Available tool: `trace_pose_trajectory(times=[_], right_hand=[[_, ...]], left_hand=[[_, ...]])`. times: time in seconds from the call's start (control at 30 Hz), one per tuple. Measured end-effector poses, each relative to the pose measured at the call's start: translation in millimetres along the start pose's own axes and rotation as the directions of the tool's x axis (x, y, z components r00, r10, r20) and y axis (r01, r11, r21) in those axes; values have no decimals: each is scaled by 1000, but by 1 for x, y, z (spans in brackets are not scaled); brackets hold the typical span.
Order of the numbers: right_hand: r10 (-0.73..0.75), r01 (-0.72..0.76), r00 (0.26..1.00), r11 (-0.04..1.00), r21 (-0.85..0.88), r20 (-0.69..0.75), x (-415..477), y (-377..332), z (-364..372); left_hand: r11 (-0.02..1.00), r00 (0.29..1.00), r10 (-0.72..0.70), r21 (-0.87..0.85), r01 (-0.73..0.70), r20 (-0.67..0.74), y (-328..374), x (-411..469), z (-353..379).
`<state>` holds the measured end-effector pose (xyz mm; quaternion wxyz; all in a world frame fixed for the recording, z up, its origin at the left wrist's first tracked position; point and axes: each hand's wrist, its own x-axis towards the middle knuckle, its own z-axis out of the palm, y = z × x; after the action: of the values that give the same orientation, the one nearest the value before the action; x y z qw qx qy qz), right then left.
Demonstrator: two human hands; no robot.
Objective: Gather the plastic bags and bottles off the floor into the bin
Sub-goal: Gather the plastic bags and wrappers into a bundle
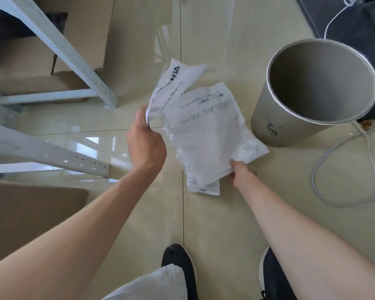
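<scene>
Bags pinched in both hands: left hand (146,140) grips the crumpled bag (171,87), right hand (239,173) the flat bag's (212,137) corner; slick plastic could slip short of the bin (266,118) beyond the right hand.

Two white plastic bags held above the floor: crumpled printed bag (171,87), upper left; flat "LEISURE WEAR" bag (212,135) beside it. Grey cylindrical bin (290,126) upright, open, empty, at right.

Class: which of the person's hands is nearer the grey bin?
Right. The right hand grips the large white bag just below-left of the bin; the left hand holds a smaller bag, farther left.
</scene>
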<state>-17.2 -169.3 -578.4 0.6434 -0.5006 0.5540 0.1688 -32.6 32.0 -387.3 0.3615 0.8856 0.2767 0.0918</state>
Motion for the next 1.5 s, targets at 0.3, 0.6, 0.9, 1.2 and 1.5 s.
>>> trace_pose_trajectory(times=[0.3, 0.6, 0.9, 1.2, 1.5], right_hand=[[-339, 357, 932, 922, -152, 128, -124, -47, 15], [-23, 261, 529, 956, -137, 848, -211, -93, 42], [325, -33, 353, 942, -335, 878, -209, -95, 54], [-52, 91, 751, 996, -25, 659, -167, -79, 55], [-234, 270, 962, 727, -632, 141, -57, -1, 40]], left_hand=[[998, 974, 47, -59, -35, 223, 5, -29, -22], [986, 886, 131, -149, -71, 446, 18, -42, -45], [914, 814, 153, -393, 99, 560, 26, -36, -63], [981, 967, -57, -164, 100, 247, -2, -20, -51], [999, 959, -3, -39, 15, 285, -36, -9, -41]])
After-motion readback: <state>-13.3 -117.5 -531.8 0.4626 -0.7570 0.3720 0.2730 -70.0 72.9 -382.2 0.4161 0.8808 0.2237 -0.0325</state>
